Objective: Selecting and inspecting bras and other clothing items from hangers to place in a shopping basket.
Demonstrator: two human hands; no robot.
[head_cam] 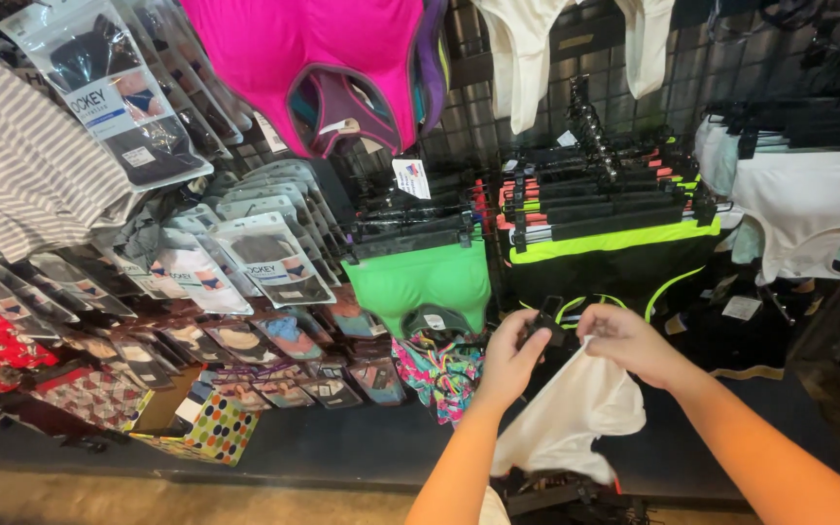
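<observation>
The wire wall rack carries rows of garments on black hangers, a green top among them, and flat plastic packets hang at its left. A spotted box stands below on the floor. Some free room stays under the hands. Left hand pinches a black hanger clip; right hand grips the white cloth, which hangs between the forearms.

Hanging green garment and black-and-yellow garments crowd the centre; packaged rows fill the left; the dark floor strip at lower centre lies open.
</observation>
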